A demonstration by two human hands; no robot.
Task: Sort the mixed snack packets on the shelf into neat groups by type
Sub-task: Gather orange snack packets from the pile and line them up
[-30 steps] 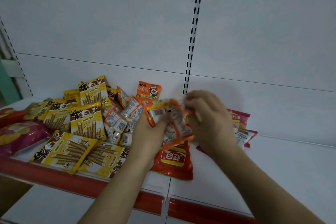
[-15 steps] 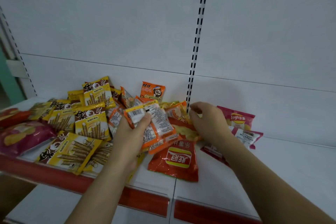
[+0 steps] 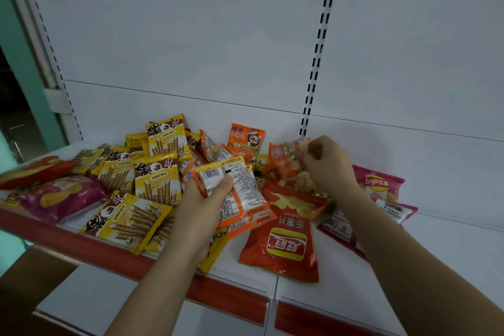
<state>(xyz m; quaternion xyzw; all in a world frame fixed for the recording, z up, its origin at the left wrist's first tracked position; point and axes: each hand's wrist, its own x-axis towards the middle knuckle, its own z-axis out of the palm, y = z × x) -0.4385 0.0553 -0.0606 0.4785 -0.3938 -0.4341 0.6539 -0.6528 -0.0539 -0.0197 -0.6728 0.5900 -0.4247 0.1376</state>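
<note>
A mixed pile of snack packets lies on the white shelf [image 3: 450, 259]. My left hand [image 3: 203, 204] grips a small stack of orange packets [image 3: 242, 194], their printed backs and barcode facing up, just above the pile. My right hand [image 3: 324, 163] pinches another small orange packet [image 3: 289, 161] at the back of the pile, near the slotted upright. Yellow wafer-roll packets [image 3: 155, 180] crowd the left half. A red chip bag [image 3: 283, 243] lies upside down in front, between my forearms. More small orange packets [image 3: 246, 139] lean against the back panel.
Pink chip bags [image 3: 379, 185] lie right of my right hand, partly under its forearm. A purple chip bag [image 3: 62, 196] and a red one [image 3: 35, 169] sit at the far left. A red strip [image 3: 114, 256] runs along the shelf front. Bare shelf stretches to the right.
My right hand has let go of the stack and reached back and right to take a packet from the pile. My left hand has lowered a little with the stack.
</note>
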